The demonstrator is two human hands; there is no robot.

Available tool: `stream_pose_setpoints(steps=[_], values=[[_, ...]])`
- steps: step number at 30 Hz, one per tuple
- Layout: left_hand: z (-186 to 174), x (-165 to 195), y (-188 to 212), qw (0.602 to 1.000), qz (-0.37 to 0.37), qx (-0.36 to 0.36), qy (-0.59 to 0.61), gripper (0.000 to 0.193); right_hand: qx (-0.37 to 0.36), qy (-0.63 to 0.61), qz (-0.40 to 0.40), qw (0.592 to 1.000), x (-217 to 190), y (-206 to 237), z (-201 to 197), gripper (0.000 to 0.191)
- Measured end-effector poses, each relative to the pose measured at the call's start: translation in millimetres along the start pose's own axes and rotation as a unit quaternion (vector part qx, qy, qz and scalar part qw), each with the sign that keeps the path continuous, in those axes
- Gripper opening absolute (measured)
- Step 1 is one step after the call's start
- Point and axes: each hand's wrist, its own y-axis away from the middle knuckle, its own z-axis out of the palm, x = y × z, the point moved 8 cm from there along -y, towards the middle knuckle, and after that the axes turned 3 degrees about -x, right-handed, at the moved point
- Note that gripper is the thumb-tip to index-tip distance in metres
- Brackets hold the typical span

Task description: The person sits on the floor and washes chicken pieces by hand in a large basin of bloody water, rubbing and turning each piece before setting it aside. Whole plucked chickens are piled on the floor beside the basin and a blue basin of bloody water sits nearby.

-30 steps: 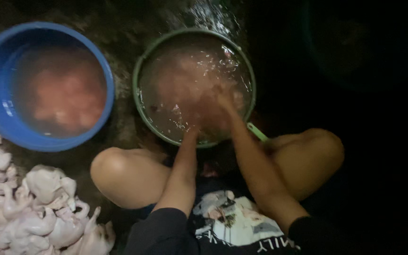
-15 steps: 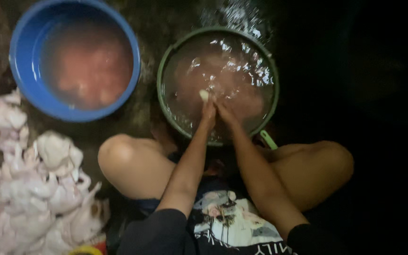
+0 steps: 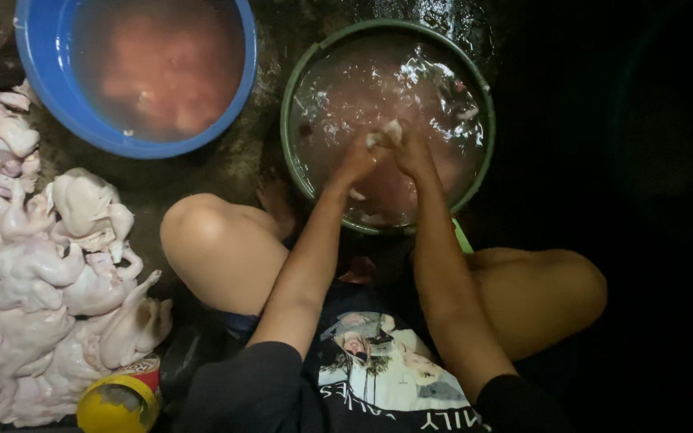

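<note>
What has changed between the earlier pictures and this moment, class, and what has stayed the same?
Both hands have come together over the green basin: the left hand and right hand now meet around a small pale piece at the water's surface, where a second ago they were apart and lower in the water. The blue basin, the heap of plucked birds and the yellow-lidded can lie as before.

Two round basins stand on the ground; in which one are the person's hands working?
The green-rimmed basin, directly ahead. Both hands meet over its pinkish water; the blue basin stands untouched.
</note>
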Motion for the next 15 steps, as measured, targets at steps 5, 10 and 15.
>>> stream_pose_setpoints(steps=[5,10,15], values=[[41,-18,8,0.997,0.008,-0.051,-0.065,0.038,0.095,-0.260,0.036,0.960,32,-3,2,0.023],[75,-31,9,0.991,0.016,-0.132,0.009,0.043,-0.007,-0.444,0.043,0.895,37,-1,33,0.032],[117,-7,42,0.628,-0.165,-0.425,0.631,0.040,-0.107,-0.691,0.080,0.710,44,5,22,0.021]])
